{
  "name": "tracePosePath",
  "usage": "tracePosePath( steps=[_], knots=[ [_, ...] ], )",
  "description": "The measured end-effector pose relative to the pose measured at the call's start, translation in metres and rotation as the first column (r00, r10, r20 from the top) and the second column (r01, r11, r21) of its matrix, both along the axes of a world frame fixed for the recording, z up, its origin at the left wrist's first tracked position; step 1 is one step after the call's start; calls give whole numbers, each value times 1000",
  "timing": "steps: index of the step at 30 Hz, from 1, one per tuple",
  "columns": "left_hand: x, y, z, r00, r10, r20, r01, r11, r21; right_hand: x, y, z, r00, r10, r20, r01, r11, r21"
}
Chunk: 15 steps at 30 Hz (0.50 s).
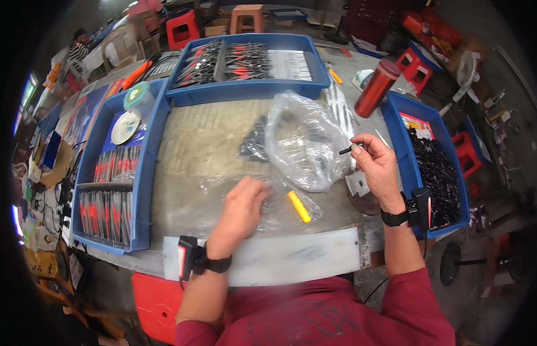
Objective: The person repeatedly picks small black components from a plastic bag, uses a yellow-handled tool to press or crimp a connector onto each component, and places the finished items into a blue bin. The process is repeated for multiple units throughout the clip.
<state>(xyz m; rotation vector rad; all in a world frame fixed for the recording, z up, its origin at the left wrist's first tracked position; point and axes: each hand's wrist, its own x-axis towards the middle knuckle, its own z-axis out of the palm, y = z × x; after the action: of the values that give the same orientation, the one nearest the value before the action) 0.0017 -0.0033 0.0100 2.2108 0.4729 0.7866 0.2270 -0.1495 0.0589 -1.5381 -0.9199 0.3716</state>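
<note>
My right hand (375, 164) is raised over the right side of the table, thumb and fingers pinching a small black rod-shaped part (344, 151). Just below it is a metal fixture (357, 183) with holes. My left hand (243, 205) hangs low over the table with curled fingers; blur hides whether anything is between them. Thin clear plastic film (268, 222) lies beside it, with a yellow cylindrical handle (298, 206) to its right. Beyond the handle is an open clear plastic bag (308, 141), and dark small parts (256, 141) show at its left edge.
Blue trays border the work area: one at the back (245, 89) and one at left (143, 190) hold packed red-and-black pieces. The right tray (408, 173) contains many black parts. A red thermos (377, 89) stands at back right. A white board (309, 249) lies along the front edge.
</note>
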Motion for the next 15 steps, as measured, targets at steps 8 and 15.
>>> tracePosePath(
  steps=[8, 15],
  knots=[
    [2, -2, -2, 999, -22, -34, 22, 999, -27, 27, -42, -17, 976, -160, 147, 184, 969, -165],
    [2, -4, 1, 994, -37, -104, 32, 998, -49, 31, -60, -37, 867, -137, 479, 293, 918, -268]
  ],
)
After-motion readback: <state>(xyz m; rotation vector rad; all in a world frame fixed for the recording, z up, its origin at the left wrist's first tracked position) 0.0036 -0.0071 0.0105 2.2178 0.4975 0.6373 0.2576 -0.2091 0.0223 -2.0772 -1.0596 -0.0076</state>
